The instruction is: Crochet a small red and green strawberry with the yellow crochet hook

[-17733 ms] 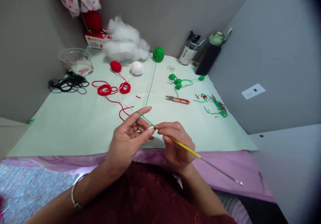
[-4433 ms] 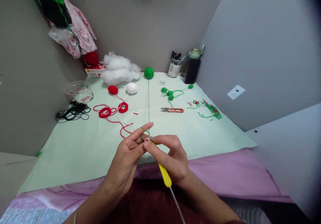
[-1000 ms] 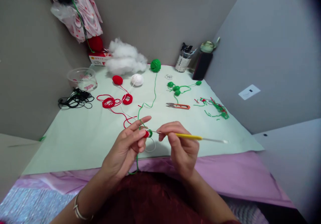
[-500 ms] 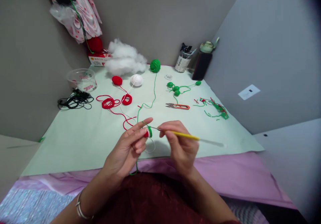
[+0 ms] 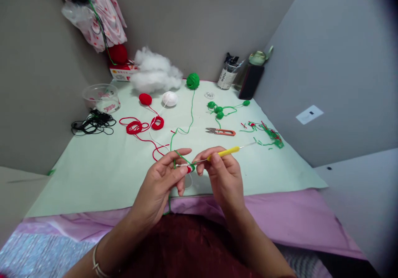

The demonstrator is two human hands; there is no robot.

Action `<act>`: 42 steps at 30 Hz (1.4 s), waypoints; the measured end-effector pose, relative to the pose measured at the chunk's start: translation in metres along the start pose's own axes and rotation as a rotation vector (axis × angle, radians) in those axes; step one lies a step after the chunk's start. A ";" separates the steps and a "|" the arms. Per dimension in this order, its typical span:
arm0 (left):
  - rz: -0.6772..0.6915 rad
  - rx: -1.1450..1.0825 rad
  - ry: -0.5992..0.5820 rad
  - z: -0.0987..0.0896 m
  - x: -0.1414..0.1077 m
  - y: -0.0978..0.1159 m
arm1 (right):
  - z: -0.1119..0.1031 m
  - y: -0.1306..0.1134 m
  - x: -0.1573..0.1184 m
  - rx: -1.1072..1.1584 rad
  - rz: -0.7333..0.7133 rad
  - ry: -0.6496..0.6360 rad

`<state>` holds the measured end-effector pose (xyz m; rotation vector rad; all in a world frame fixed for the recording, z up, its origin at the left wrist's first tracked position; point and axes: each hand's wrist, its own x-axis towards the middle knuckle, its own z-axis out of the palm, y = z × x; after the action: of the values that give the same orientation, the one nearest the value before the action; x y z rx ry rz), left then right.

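Observation:
My left hand [image 5: 161, 180] pinches a small crocheted piece [image 5: 190, 169] in red, white and green, its forefinger stretched out with green yarn [image 5: 183, 157] running over it. Between the thumb and fingers of my right hand [image 5: 225, 174] is a crochet hook [image 5: 228, 151] with a yellow handle. The hook's thin metal tip reaches the green edge of the piece. A loop of white yarn hangs below the piece. From the green ball [image 5: 193, 81] at the back, a strand runs down the table toward my left hand.
Orange-handled snips [image 5: 220, 131] lie beyond my right hand. Red yarn coils [image 5: 134, 127], black yarn [image 5: 95, 123] and a clear tub [image 5: 102, 98] are on the left. White stuffing [image 5: 155, 72], a pen cup [image 5: 227, 76] and a bottle [image 5: 252, 74] stand behind; yarn scraps [image 5: 273, 136] lie right.
The hook has tilted, its rear end now higher and further left. The piece has turned and shifted slightly right, showing less of its green edge. My left fingers have moved a little right.

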<state>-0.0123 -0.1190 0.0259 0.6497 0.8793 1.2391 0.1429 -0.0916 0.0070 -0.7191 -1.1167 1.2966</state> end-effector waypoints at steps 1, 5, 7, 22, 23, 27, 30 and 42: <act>0.005 0.010 -0.002 0.000 0.000 0.000 | 0.000 -0.002 0.000 -0.001 -0.006 -0.006; 0.061 0.064 0.010 -0.003 -0.001 -0.002 | 0.000 -0.007 -0.005 -0.194 -0.102 -0.024; 0.102 0.104 0.025 -0.004 -0.001 -0.006 | 0.000 -0.007 -0.009 -0.356 -0.217 -0.045; -0.109 -0.177 -0.025 -0.005 0.000 0.005 | 0.003 -0.004 -0.010 -0.393 -0.357 -0.051; -0.096 -0.154 -0.027 -0.004 -0.001 0.004 | 0.004 -0.003 -0.008 -0.358 -0.322 -0.061; -0.020 -0.076 0.007 0.001 -0.003 -0.003 | 0.006 0.003 -0.007 -0.360 -0.316 -0.045; 0.002 -0.093 0.013 0.002 -0.001 -0.007 | 0.004 0.007 -0.012 -0.621 -0.485 -0.070; -0.072 -0.137 -0.057 -0.003 0.003 -0.004 | 0.000 0.004 -0.005 -0.211 -0.221 -0.052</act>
<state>-0.0127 -0.1173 0.0204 0.5365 0.7573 1.1996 0.1418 -0.0957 0.0026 -0.6980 -1.3496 1.0253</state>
